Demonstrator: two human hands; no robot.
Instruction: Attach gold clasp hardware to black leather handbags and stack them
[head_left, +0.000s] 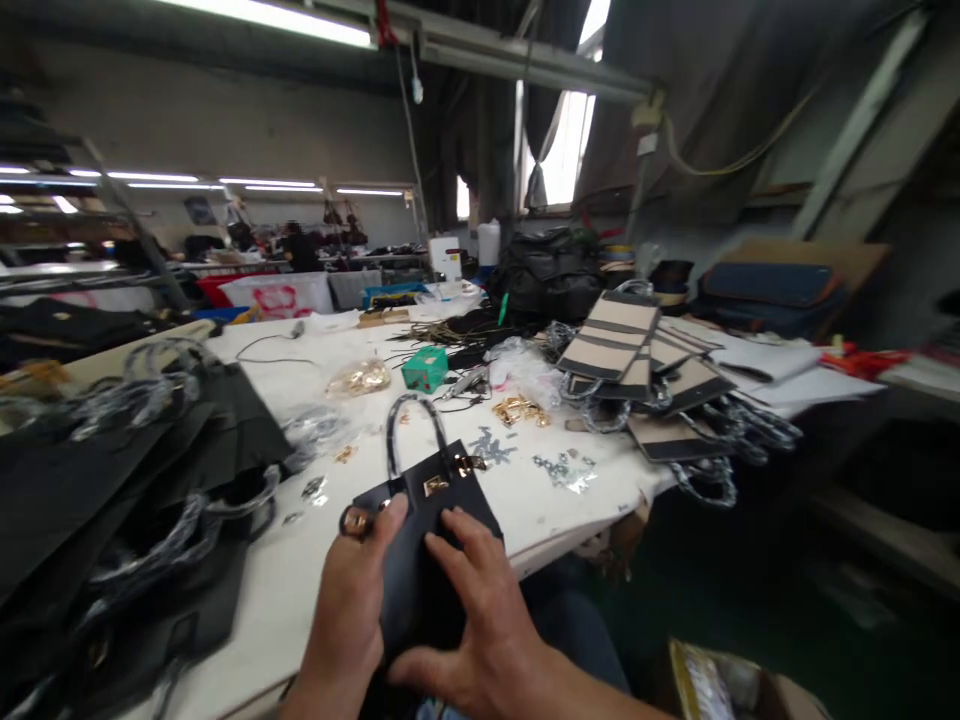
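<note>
A black bag panel (420,590) with gold clasps and one wrapped handle stands tilted at the table's front edge. My left hand (349,600) grips its left side, the thumb on the front near a gold fitting (356,520). Spread over the panel's front, the fingers of my right hand (480,600) rest on the black surface below the central gold plate (435,485). A second gold fitting (471,463) sticks out at the panel's upper right. The far side of the panel is hidden.
Black panels with wrapped handles (217,440) pile up at left. Beige-and-black panels (615,340) are stacked at right. Small metal pieces (491,445), gold parts (521,410), a green box (424,369) and plastic bags (525,370) lie on the white table (277,350).
</note>
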